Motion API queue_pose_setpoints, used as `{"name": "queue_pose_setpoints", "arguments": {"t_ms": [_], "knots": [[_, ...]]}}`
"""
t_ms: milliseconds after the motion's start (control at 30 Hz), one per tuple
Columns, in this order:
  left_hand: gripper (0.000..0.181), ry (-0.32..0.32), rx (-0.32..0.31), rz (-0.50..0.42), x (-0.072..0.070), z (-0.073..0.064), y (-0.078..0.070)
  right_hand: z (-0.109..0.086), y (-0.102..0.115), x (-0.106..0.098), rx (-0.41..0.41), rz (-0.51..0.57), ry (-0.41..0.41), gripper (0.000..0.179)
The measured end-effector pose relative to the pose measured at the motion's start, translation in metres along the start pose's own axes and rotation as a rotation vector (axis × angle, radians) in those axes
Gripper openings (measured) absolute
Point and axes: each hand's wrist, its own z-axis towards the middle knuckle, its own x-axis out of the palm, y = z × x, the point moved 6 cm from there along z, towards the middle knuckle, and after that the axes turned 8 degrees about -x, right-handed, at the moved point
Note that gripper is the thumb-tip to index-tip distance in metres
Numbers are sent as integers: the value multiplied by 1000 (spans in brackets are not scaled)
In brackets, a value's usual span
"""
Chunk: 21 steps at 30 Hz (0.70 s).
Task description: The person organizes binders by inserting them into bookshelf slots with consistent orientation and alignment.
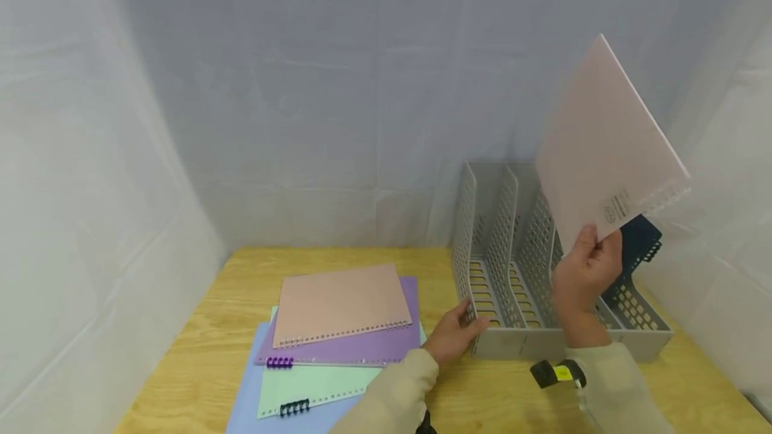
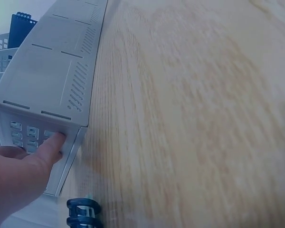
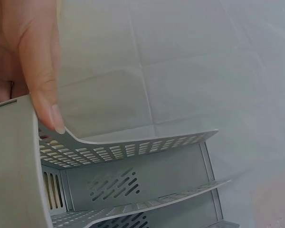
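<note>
Above the grey rack [image 1: 512,345], the right hand [image 1: 585,280] pinches a pale pink notebook [image 1: 606,142] only by its lower edge, which could let it tilt and strike a divider [image 1: 505,243], while the left hand [image 1: 450,335] grips the rack's front left corner.

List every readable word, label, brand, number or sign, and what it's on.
None can be read.
Raised pink notebook: small dark print near its lower edge, too blurred to read.
Black wristband: yellow patch, any marking too small to read.
</note>
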Motion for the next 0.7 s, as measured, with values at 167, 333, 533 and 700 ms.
{"name": "queue_pose_setpoints", "arguments": {"t_ms": [167, 333, 533, 700], "knots": [[65, -39, -21, 43, -1, 0, 1, 4, -3, -2, -15, -2, 2, 27], [67, -62, -33, 61, 0, 0, 2, 6, -12, -6, 5, -5, -32, 27], [67, -55, -27, 19, 0, 1, 3, 9, -17, -9, 27, 4, -27, 29], [69, -53, -22, 37, -1, 1, 3, 12, -18, -11, 22, 28, -24, 30]]}}
